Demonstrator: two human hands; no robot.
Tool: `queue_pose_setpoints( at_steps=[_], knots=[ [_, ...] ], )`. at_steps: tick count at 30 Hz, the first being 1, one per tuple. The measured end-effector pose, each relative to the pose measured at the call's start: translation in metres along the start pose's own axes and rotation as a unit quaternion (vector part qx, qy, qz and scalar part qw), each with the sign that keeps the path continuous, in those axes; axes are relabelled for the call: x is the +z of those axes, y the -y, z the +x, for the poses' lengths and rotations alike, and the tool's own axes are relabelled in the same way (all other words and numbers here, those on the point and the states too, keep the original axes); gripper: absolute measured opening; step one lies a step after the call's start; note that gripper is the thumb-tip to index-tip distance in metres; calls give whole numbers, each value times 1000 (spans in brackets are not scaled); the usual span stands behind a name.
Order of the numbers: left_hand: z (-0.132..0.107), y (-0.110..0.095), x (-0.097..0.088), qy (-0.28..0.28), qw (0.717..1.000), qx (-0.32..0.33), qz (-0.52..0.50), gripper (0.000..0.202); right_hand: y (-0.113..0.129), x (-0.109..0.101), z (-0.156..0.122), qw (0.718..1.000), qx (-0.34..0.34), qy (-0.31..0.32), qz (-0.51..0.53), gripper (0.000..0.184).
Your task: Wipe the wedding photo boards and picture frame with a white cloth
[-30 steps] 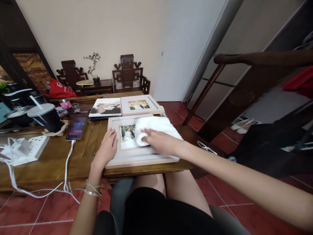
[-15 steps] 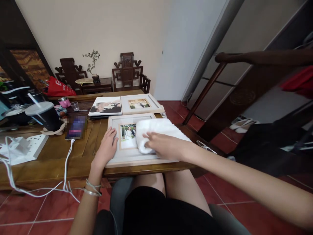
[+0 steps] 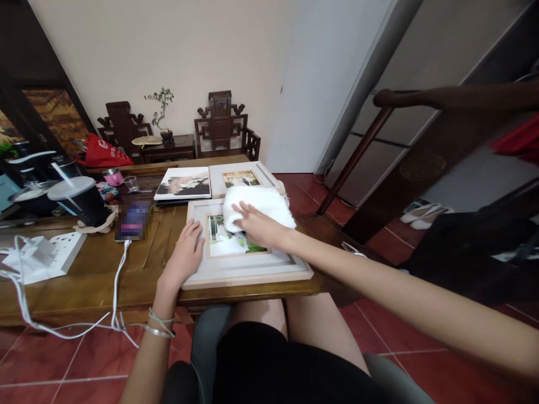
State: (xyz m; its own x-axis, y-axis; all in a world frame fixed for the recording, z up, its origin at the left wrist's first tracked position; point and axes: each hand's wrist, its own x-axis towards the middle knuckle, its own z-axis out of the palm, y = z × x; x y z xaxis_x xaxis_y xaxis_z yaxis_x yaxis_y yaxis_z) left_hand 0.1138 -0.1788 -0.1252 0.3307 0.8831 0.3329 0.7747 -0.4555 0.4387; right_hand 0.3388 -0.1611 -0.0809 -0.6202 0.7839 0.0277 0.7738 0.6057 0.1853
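A pale wooden picture frame [image 3: 252,279] with a photo [image 3: 221,247] inside lies flat at the table's front edge. My left hand [image 3: 187,252] rests open on its left side, fingers spread over the border. My right hand [image 3: 256,224] grips a folded white towel [image 3: 263,199] and presses it on the upper part of the frame, hiding the top of the photo. Behind lies a second picture frame [image 3: 217,175], its lower part covered by the towel. Left of that one sits a white-edged photo panel [image 3: 183,183].
On the wooden table [image 3: 164,247] are a lidded cup with a straw [image 3: 80,199], a phone [image 3: 132,220] on a white cable, a power strip [image 3: 63,255] and a pink cup [image 3: 113,177]. Wooden chairs [image 3: 221,123] stand by the wall; a dark wooden armrest [image 3: 442,98] is at right.
My right hand has moved the towel up and to the left, from the frame's right half to its upper edge, uncovering the lower right corner. My left hand has stayed in place.
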Motion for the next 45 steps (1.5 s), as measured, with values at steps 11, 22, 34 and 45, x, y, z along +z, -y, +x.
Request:
queue_pose_setpoints(
  at_steps=[11, 22, 34, 45],
  knots=[
    [0, -4, 1, -2, 1000, -16, -16, 42, 21, -41, -41, 984, -97, 93, 119, 44],
    [-1, 0, 4, -10, 1000, -9, -20, 41, 45, -33, -36, 982, -87, 35, 166, 49],
    [0, 2, 4, -6, 1000, 0, -9, 42, 19, -3, 17, 999, -30, 12, -3, 48],
    [-2, 2, 5, -12, 1000, -11, -26, 41, 61, -75, -59, 959, -114, 170, 199, 43]
  ],
)
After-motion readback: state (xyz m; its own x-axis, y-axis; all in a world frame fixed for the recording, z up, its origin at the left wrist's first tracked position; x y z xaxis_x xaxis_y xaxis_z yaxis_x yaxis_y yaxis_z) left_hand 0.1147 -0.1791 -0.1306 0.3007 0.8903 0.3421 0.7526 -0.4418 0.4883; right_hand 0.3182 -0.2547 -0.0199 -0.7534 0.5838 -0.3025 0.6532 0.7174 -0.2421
